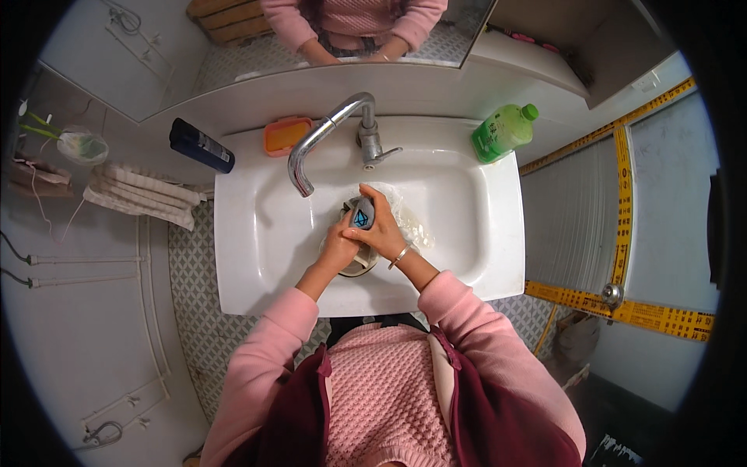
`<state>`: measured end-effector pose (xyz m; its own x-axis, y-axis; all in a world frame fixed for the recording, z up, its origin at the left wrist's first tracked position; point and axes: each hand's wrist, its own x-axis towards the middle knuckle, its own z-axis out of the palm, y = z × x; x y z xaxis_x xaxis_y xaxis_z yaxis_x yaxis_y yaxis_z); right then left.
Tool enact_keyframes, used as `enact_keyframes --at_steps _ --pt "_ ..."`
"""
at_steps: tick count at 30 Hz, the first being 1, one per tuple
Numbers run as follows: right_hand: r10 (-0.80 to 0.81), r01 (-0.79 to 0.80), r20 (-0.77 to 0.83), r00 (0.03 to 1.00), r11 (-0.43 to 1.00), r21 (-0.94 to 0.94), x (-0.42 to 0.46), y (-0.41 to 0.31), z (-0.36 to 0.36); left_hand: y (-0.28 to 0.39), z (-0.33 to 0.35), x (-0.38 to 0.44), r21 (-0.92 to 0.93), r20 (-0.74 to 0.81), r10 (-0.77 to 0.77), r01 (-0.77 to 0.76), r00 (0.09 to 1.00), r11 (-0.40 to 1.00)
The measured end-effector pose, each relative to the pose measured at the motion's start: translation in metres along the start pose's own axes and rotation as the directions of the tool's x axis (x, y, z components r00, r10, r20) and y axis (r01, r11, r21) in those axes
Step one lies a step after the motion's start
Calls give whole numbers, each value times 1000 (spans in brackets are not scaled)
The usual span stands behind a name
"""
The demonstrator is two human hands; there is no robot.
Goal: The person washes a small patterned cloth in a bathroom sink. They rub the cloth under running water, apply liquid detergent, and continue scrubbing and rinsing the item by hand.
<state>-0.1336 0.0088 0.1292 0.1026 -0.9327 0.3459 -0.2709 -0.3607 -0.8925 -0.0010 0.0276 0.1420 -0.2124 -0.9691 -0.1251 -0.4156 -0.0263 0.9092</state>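
Observation:
Both hands are together over the white washbasin (461,233). A grey rounded item with a blue emblem (362,217) lies between my right hand (382,227) and my left hand (339,246). My right hand curls round its far end and side, with the thumb across the near end. My left fingers close on it from the left, partly hidden. Below the hands is a cream-and-dark item (359,265), possibly a shoe, mostly covered; whether the grey item belongs to it I cannot tell. White suds (417,227) spread to the right of the hands.
A chrome faucet (318,137) arches over the basin. An orange soap dish (286,137) and a dark blue bottle (201,146) stand at the back left, a green bottle (503,134) at the back right. A towel (143,190) hangs left; a glass-panelled door (575,216) is right.

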Motion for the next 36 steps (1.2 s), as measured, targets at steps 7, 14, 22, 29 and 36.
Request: enact_keyframes --at_steps 7,14,22,29,36 --pt "201 -201 -20 979 959 -201 14 -9 2 -11 15 4 308 -162 137 -82 977 948" --pt "348 -339 61 936 933 -122 21 3 8 -6 9 6 423 -94 149 -96 984 901" --pt "241 -250 342 908 968 -17 -13 26 -28 0 -28 13 100 -293 143 -118 945 988" --pt "399 -408 -110 910 909 -82 -19 42 -10 -31 -20 7 -432 -329 -179 21 927 902" --pt "187 -187 -176 966 982 13 -5 -20 -18 -11 -36 -10 -531 -88 -379 278 921 801"
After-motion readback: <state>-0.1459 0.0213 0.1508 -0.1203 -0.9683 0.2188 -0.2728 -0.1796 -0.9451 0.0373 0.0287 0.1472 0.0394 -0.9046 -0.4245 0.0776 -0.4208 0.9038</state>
